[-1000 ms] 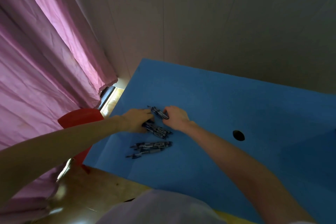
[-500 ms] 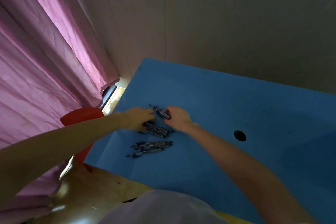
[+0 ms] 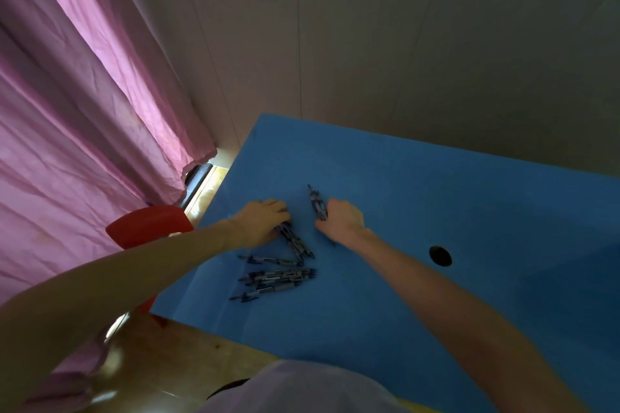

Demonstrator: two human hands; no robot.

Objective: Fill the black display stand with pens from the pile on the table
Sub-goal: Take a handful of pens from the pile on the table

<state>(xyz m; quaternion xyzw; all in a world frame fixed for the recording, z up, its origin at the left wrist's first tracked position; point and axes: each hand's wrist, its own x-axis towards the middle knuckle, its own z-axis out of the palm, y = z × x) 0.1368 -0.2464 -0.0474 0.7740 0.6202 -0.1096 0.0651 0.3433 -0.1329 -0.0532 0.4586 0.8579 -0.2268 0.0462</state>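
From the head camera, the hands are now lying apart, where half a second ago they were meeting over one pen. The right hand (image 3: pixel 344 219) is curling round a small bundle of dark blue-and-white pens (image 3: pixel 317 203); the left hand (image 3: pixel 263 221) is pressing curled fingers on more pens (image 3: pixel 295 241) of the pile (image 3: pixel 275 278). The blue table (image 3: pixel 419 184) is lying open rightward, past a round black hole (image 3: pixel 440 255). A pink curtain (image 3: pixel 84 104) and a red chair back (image 3: pixel 147 225) are crowding the left edge.

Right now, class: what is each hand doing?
Left hand: grips dark blue plastic pens on the pile.
Right hand: holds several pens.
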